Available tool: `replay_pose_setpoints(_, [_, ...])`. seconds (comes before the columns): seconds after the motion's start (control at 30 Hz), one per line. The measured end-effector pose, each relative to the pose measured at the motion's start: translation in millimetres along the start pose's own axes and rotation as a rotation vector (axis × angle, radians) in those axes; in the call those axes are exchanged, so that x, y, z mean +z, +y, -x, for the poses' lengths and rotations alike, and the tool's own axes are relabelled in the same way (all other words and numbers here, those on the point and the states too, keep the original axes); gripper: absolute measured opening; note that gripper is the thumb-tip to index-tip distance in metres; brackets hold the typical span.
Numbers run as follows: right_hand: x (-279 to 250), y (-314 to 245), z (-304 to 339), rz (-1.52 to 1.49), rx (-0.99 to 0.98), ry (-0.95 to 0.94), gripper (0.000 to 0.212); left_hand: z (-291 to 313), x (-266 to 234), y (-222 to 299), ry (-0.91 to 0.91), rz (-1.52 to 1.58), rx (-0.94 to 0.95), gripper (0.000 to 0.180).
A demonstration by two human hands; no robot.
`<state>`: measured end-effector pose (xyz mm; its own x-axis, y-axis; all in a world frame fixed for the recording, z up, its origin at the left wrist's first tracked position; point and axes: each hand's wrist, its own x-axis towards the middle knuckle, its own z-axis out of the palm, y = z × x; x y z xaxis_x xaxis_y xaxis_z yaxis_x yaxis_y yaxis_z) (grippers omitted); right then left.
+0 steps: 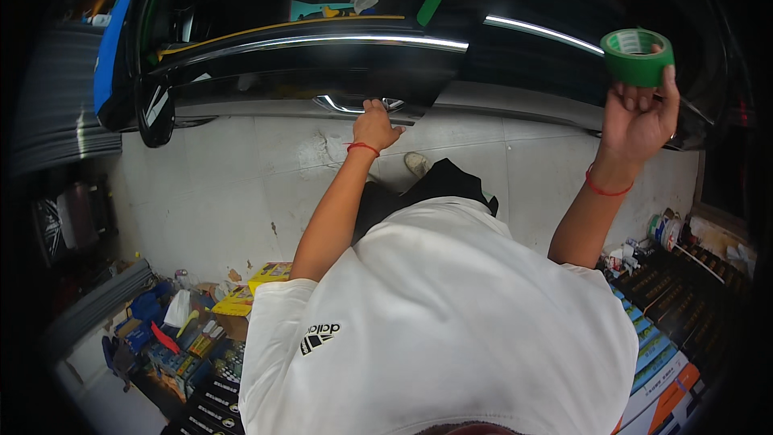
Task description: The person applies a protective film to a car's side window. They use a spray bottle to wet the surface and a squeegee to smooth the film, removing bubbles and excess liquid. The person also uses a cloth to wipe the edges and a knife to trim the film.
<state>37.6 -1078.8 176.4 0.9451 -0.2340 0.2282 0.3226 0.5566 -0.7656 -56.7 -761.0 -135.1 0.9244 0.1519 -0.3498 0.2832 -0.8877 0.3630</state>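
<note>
1. Our hands are well apart. The left hand (377, 125) lies with its fingers over the chrome door handle (328, 103) of the dark car door (250, 90); we cannot tell whether the fingertips are hooked behind it.
2. Our right hand (640, 113) grips the green tape roll (636, 71), raised out to the right of the left hand, near the dark bodywork, with a finger showing inside its core.
3. To manage this well, we judge that the left fingers should bear on the handle evenly, with the wrist relaxed and nails off the paint.
4. The right fingers would do best set firmly in the core, the roll tipped clear of the glossy panel so its edge does not rub.
5. Of containers, a yellow box (270, 275) sits behind the left hand, near that elbow; its contents are hidden.
6. Behind the right hand lie dark cartons (684, 294), with blue cartons (654, 346) beside them; we cannot see inside either group.
</note>
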Motion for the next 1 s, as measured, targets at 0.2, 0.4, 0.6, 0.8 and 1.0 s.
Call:
replay_pose_setpoints(0.2, [-46, 8, 27, -0.192, 0.315, -0.028, 0.02, 42, 1, 3, 0.043, -0.121, -0.19, 0.073])
replay_pose_setpoints(0.4, [-51, -23, 53, -0.182, 0.478, -0.093, 0.022, 139, 33, -21, 0.105, -0.071, -0.209, 0.064])
replay_pose_setpoints(0.6, [-27, -33, 65, -0.213, 0.52, -0.249, 0.018, 269, 52, -61, 0.092, 0.011, -0.377, 0.059])
replay_pose_setpoints(0.8, [3, -8, 59, 0.029, 0.635, -0.731, 0.026, 367, 78, -101, 0.192, -0.048, -0.557, 0.083])
replay_pose_setpoints(1.0, [44, 31, 42, 0.356, 0.481, -1.171, 0.019, 497, 137, -85, 0.825, 0.14, -0.943, 0.065])
